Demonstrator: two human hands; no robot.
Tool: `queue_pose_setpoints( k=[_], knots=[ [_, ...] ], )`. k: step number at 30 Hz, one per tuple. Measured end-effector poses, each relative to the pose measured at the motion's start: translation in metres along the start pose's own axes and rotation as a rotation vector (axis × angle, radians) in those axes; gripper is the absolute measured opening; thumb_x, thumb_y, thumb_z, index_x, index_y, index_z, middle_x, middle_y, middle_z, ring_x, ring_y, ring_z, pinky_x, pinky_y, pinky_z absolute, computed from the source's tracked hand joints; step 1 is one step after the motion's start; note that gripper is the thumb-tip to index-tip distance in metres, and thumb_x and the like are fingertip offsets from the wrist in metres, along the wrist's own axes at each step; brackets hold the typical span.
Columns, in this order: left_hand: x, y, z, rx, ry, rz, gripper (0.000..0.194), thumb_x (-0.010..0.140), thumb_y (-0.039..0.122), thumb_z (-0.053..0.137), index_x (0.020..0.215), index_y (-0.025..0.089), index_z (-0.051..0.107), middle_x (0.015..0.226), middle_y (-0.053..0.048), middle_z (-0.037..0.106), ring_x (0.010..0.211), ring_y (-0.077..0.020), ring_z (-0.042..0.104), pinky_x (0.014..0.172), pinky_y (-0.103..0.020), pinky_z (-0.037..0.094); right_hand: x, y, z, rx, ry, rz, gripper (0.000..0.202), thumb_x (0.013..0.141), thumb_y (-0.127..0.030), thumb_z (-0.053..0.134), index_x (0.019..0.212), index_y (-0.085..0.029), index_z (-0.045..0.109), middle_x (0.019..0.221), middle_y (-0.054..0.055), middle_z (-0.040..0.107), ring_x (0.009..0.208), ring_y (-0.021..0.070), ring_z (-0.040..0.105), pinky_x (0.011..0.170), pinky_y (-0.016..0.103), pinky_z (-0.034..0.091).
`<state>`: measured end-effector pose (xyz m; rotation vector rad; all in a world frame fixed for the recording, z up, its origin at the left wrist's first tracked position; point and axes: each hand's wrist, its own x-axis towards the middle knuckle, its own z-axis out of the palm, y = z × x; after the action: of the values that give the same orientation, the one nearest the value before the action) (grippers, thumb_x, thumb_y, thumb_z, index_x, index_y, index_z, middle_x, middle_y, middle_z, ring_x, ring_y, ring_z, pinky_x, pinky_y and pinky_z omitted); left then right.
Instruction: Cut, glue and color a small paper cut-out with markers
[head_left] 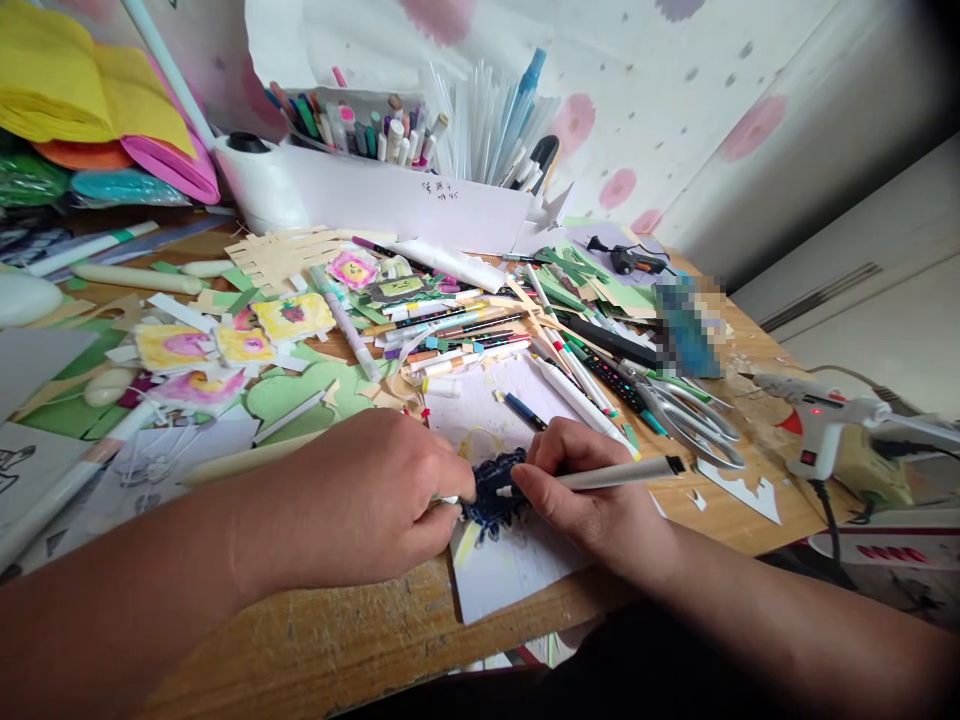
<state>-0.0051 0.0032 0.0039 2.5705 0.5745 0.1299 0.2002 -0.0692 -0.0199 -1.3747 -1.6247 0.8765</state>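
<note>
My right hand [592, 490] is closed around a white marker [622, 473], its tip on a dark blue coloured shape [491, 490]. That shape lies on a white paper [517, 575] near the table's front edge. At the left side of the shape, my left hand [420, 495] is closed, with a small white end showing between its fingers; the rest of that item is hidden. A dark blue marker cap [523, 411] lies just beyond my right hand.
Many markers [465, 325] and green paper scraps [300, 390] cover the wooden table [315, 650]. Scissors [694, 420] lie right of the markers, and a glue gun [821, 410] with a lit red light is at the far right. A white pen box [405, 195] stands behind.
</note>
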Motion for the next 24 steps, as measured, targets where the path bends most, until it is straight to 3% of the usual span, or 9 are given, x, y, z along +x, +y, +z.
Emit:
queue_pose_setpoints(
  k=[20, 24],
  knots=[
    [0.0011, -0.0015, 0.0002, -0.017, -0.077, -0.04, 0.018, 0.076, 0.016, 0.046, 0.059, 0.02, 0.047, 0.056, 0.004, 0.053, 0.056, -0.0119, 0.049, 0.06, -0.027, 0.031, 0.0003, -0.0032, -0.001, 0.036, -0.019, -0.002, 0.026, 0.082, -0.024, 0.065, 0.063, -0.02, 0.047, 0.056, -0.004, 0.051, 0.05, 0.0094, 0.042, 0.045, 0.021, 0.034],
    [-0.001, -0.0026, -0.0002, -0.035, -0.099, -0.028, 0.016, 0.077, 0.014, 0.046, 0.062, 0.02, 0.049, 0.059, 0.005, 0.055, 0.059, -0.012, 0.051, 0.06, -0.027, 0.029, 0.0003, -0.002, -0.0047, 0.124, 0.036, 0.042, 0.026, 0.081, -0.027, 0.066, 0.063, -0.021, 0.047, 0.055, -0.004, 0.05, 0.049, 0.0098, 0.042, 0.045, 0.022, 0.034]
  ],
)
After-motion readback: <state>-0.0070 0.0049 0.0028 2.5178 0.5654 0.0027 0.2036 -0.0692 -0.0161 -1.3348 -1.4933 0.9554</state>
